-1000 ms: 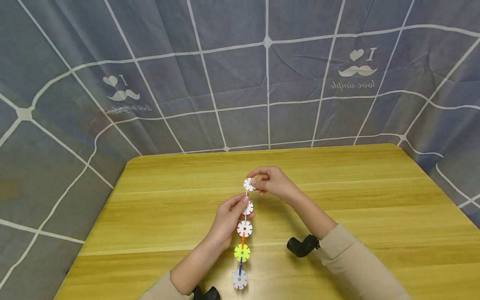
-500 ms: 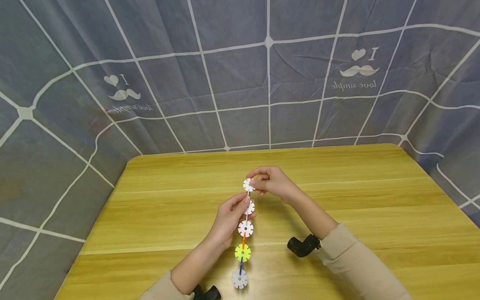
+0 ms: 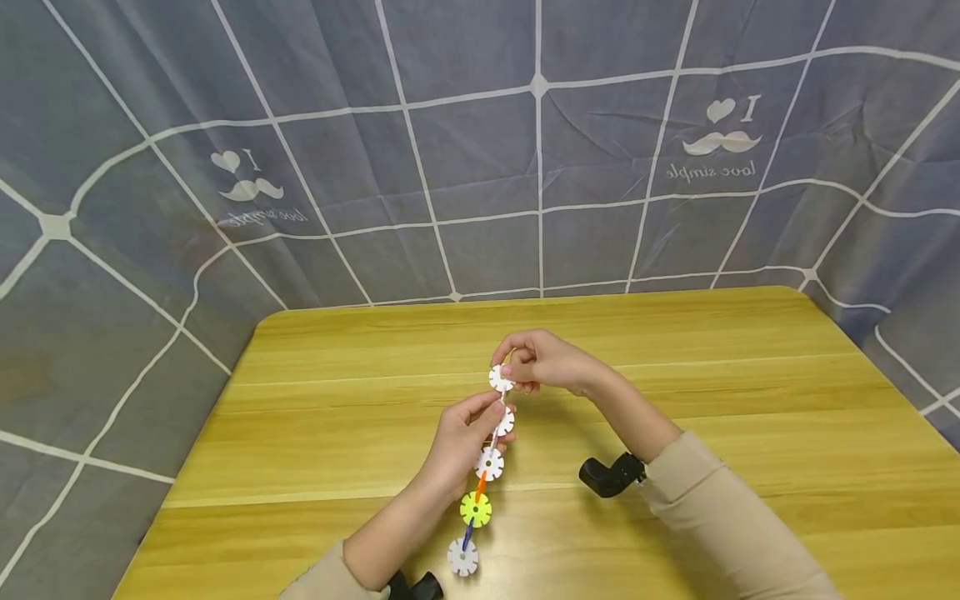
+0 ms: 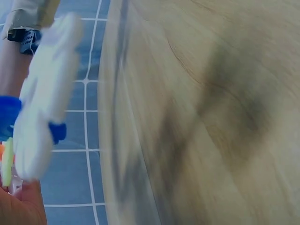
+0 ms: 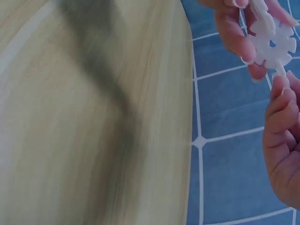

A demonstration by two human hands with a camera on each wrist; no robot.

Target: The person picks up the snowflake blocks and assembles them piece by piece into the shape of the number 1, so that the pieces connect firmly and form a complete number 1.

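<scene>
A chain of notched plastic discs, interlocked flat and edge-on in turn, hangs between my hands. My left hand [image 3: 459, 442] pinches a white disc [image 3: 507, 422] near its upper end. My right hand [image 3: 551, 360] pinches the topmost white disc [image 3: 498, 380], thumb on its face. Below the left hand come another white disc [image 3: 490, 464], an orange disc [image 3: 481, 486] edge-on, a yellow disc [image 3: 476, 509], a blue disc [image 3: 468, 534] edge-on, and the lowest white disc [image 3: 462, 557]. This lower end looms blurred in the left wrist view, where a blue disc [image 4: 9, 115] crosses a white disc [image 4: 49, 93].
The wood-grain table [image 3: 315, 417] lies beneath both hands. Behind and around it hangs a grey curtain [image 3: 480, 167] with white lines. Black wrist devices [image 3: 611, 477] show at both forearms. Shadows of the arms fall on the table.
The lower end of the chain has swung left, so the chain now slants. Both hands have shifted slightly, still pinching the same white discs.
</scene>
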